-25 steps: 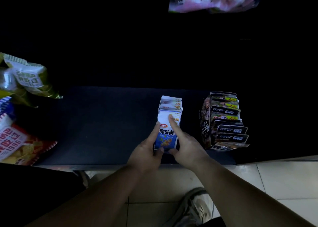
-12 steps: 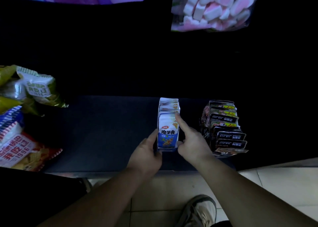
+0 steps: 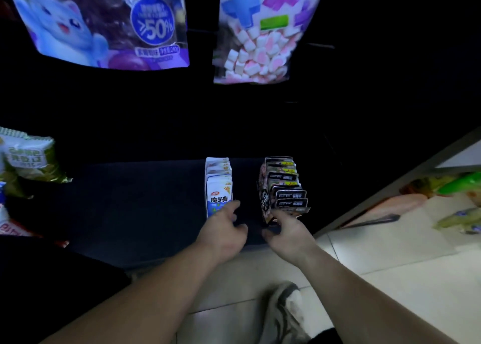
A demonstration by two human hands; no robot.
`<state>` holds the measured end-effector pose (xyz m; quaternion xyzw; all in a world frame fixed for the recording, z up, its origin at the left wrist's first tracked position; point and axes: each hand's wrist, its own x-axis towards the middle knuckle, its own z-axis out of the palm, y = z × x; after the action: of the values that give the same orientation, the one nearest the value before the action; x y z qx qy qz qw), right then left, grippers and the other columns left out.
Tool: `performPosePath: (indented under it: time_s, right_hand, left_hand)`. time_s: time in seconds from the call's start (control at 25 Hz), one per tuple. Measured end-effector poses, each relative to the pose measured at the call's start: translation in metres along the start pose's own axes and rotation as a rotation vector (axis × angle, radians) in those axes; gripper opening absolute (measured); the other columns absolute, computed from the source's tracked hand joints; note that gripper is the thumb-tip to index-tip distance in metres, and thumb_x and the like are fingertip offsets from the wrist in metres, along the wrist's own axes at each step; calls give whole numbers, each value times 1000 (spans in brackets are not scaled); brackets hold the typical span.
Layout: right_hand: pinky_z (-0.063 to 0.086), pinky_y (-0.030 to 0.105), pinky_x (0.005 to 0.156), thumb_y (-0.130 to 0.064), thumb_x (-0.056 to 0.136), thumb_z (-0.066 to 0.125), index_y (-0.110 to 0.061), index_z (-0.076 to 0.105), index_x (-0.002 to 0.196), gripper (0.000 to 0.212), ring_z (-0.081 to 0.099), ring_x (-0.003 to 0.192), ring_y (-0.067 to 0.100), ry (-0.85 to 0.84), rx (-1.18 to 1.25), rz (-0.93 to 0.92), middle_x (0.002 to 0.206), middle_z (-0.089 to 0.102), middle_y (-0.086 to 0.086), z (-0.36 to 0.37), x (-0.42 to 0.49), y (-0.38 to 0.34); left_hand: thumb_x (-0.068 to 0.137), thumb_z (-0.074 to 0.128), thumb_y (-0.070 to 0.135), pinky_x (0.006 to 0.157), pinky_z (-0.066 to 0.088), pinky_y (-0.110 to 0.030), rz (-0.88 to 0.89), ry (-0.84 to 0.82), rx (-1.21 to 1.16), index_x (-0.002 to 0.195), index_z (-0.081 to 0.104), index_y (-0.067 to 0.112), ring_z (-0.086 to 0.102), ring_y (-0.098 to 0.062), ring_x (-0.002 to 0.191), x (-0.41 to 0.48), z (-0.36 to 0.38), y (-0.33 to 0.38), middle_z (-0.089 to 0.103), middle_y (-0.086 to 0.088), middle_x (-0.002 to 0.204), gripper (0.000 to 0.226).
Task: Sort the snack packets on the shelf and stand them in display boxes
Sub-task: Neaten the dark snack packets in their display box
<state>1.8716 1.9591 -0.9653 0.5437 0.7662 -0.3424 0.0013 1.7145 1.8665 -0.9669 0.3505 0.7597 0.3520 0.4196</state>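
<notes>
A white-and-blue display box (image 3: 218,187) of upright snack packets stands on the dark shelf (image 3: 130,203). To its right stands a black display box (image 3: 282,187) with dark packets in a row. My left hand (image 3: 223,230) hovers just right of the white box's front, fingers loosely spread, holding nothing. My right hand (image 3: 289,233) is at the front lower corner of the black box, fingers relaxed; I cannot tell whether it touches the box.
Green and red snack bags (image 3: 26,158) lie at the shelf's left end. A purple pouch (image 3: 104,23) and a marshmallow bag (image 3: 260,44) hang above. Tiled floor (image 3: 390,252) and my shoe (image 3: 283,309) are below; more packets (image 3: 458,200) lie at right.
Both hands have let go of the white box's front packet and shifted right, the right hand arriving at the black box. The camera has tilted up.
</notes>
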Motion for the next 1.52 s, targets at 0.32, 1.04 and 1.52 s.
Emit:
performPosePath:
  time_s: [0.32, 1.04, 1.52]
  right_hand:
    - [20, 28, 122, -27, 86, 72, -38, 33, 157, 83, 21, 147, 11, 51, 179, -4, 145, 37, -18, 18, 36, 31]
    - [22, 35, 122, -42, 79, 73, -57, 57, 135, 60, 24, 136, 10, -43, 518, 81, 122, 47, -24, 33, 48, 34]
    - [53, 39, 99, -55, 63, 67, -56, 75, 89, 27, 66, 103, 11, -145, 404, -55, 94, 73, -17, 64, 20, 9]
  left_hand:
    - [90, 71, 20, 90, 53, -24, -77, -19, -103, 145, 48, 33, 65, -12, 100, 14, 38, -28, 62, 5, 121, 61]
    - [90, 69, 10, 69, 47, -5, -138, 75, -167, 142, 51, 31, 64, -11, 92, 27, 29, -49, 62, 4, 117, 59]
    - [87, 72, 12, 101, 48, -30, -168, 66, -75, 142, 53, 24, 63, -17, 107, 23, 22, -70, 62, 2, 116, 58]
